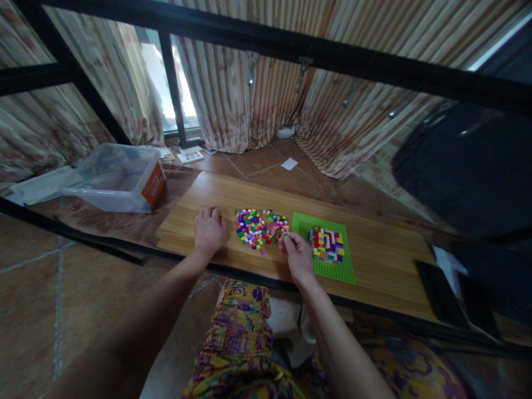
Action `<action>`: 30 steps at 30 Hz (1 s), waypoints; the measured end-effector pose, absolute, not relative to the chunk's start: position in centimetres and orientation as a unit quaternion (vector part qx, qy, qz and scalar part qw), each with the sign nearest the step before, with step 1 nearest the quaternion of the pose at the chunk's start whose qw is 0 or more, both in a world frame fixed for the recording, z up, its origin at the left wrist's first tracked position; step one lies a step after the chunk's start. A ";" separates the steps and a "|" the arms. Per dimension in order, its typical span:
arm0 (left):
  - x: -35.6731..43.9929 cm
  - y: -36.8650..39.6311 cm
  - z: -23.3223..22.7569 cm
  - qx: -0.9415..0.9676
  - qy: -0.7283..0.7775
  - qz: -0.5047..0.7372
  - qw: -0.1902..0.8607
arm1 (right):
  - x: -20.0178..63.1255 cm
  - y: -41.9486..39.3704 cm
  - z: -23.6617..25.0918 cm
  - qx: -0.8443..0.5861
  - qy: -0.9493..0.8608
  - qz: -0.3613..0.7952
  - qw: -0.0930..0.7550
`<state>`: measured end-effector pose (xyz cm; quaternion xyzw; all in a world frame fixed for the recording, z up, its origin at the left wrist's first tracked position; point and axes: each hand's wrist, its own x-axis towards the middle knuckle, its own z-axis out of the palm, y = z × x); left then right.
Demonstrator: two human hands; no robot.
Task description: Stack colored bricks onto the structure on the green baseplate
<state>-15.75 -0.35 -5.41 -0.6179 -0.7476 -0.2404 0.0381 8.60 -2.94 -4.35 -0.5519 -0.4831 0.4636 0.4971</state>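
Observation:
My left hand [210,230] rests palm down on the wooden board, left of a pile of small coloured toy bricks [251,227]; its fingers are loosely bent and hold nothing I can see. At the pile's right edge, my right hand [297,254] has thumb and forefinger pinched together. Whatever lies between those fingertips is too small to make out. Just right of that hand is a green studded baseplate [336,272]. A layered block of multicoloured bricks [328,244], with a stepped, ring-like top, stands on it.
The wooden board [382,266] lies along a narrow black-framed table. A clear plastic box [112,177] with an orange label is at the left. Dark flat objects [443,293] and white paper lie at the right end. A black bar [266,41] crosses above, before curtains.

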 end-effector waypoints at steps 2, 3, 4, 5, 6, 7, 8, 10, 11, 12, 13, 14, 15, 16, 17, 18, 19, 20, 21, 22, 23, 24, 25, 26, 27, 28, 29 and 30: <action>-15.8 -0.3 -5.4 -0.618 -0.748 -0.242 0.037 | 8.6 -2.9 -4.0 -0.546 -0.463 0.476 0.511; -15.8 -0.3 -5.4 -0.617 -0.748 -0.241 0.037 | 8.7 -2.9 -3.9 -0.549 -0.456 0.474 0.516; -15.8 -0.3 -5.5 -0.616 -0.749 -0.240 0.038 | 8.7 -2.8 -3.8 -0.552 -0.449 0.471 0.521; -15.8 -0.3 -5.5 -0.616 -0.749 -0.239 0.039 | 8.8 -2.8 -3.8 -0.555 -0.442 0.469 0.527; -15.8 -0.3 -5.6 -0.617 -0.749 -0.238 0.041 | 8.9 -2.7 -3.8 -0.555 -0.434 0.468 0.533; -15.8 -0.3 -5.6 -0.617 -0.749 -0.237 0.042 | 8.9 -2.6 -3.9 -0.555 -0.426 0.470 0.538; -15.9 -0.3 -5.6 -0.618 -0.748 -0.237 0.043 | 9.0 -2.5 -4.0 -0.554 -0.418 0.473 0.542; -15.8 -0.3 -5.6 -0.616 -0.749 -0.239 0.040 | 9.1 -2.3 -4.4 -0.557 -0.404 0.481 0.543; -15.8 -0.3 -5.6 -0.615 -0.750 -0.240 0.037 | 9.1 -2.2 -4.7 -0.559 -0.400 0.486 0.540; -15.8 -0.3 -5.5 -0.614 -0.750 -0.241 0.034 | 9.2 -2.1 -4.9 -0.560 -0.398 0.492 0.535; -15.8 -0.3 -5.5 -0.614 -0.750 -0.242 0.032 | 9.2 -2.0 -5.2 -0.561 -0.400 0.498 0.526; -15.8 -0.3 -5.4 -0.615 -0.750 -0.242 0.031 | 9.3 -1.8 -5.5 -0.564 -0.408 0.502 0.513; -15.8 -0.3 -5.4 -0.616 -0.749 -0.241 0.031 | 9.5 -1.7 -5.7 -0.569 -0.422 0.502 0.496; -15.8 -0.3 -5.3 -0.618 -0.748 -0.240 0.032 | 9.6 -1.5 -5.8 -0.578 -0.444 0.495 0.473; -15.8 -0.3 -5.3 -0.618 -0.748 -0.238 0.035 | 9.8 -1.3 -5.9 -0.591 -0.473 0.479 0.446; -15.8 -0.3 -5.3 -0.618 -0.749 -0.236 0.037 | 10.0 -1.2 -5.8 -0.604 -0.507 0.453 0.415; -15.8 -0.3 -5.4 -0.618 -0.749 -0.235 0.039 | 10.1 -1.0 -5.7 -0.617 -0.545 0.419 0.384; -15.8 -0.3 -5.4 -0.619 -0.749 -0.234 0.040 | 10.2 -0.7 -5.4 -0.626 -0.583 0.380 0.352; -15.8 -0.3 -5.4 -0.619 -0.749 -0.233 0.041 | 10.3 -0.5 -5.1 -0.632 -0.618 0.340 0.321; -15.8 -0.3 -5.5 -0.620 -0.748 -0.234 0.041 | 10.4 -0.4 -4.8 -0.636 -0.647 0.303 0.292; -15.9 -0.3 -5.5 -0.620 -0.748 -0.235 0.040 | 10.4 -0.2 -4.4 -0.638 -0.670 0.272 0.266; -15.9 -0.3 -5.5 -0.620 -0.747 -0.236 0.039 | 10.3 0.0 -4.0 -0.638 -0.687 0.250 0.243; -15.8 -0.3 -5.5 -0.619 -0.748 -0.236 0.039 | 10.3 0.1 -3.8 -0.637 -0.699 0.234 0.223; -15.8 -0.3 -5.5 -0.618 -0.749 -0.237 0.039 | 10.3 0.2 -3.6 -0.637 -0.707 0.226 0.207; -15.8 -0.3 -5.4 -0.617 -0.750 -0.237 0.040 | 10.3 0.3 -3.4 -0.638 -0.711 0.224 0.196; -15.8 -0.3 -5.4 -0.616 -0.750 -0.236 0.041 | 10.3 0.3 -3.4 -0.639 -0.710 0.228 0.189; -15.8 -0.3 -5.4 -0.616 -0.751 -0.235 0.042 | 10.3 0.3 -3.5 -0.641 -0.705 0.239 0.189; -15.7 -0.3 -5.4 -0.615 -0.751 -0.235 0.043 | 10.4 0.2 -3.6 -0.642 -0.696 0.258 0.193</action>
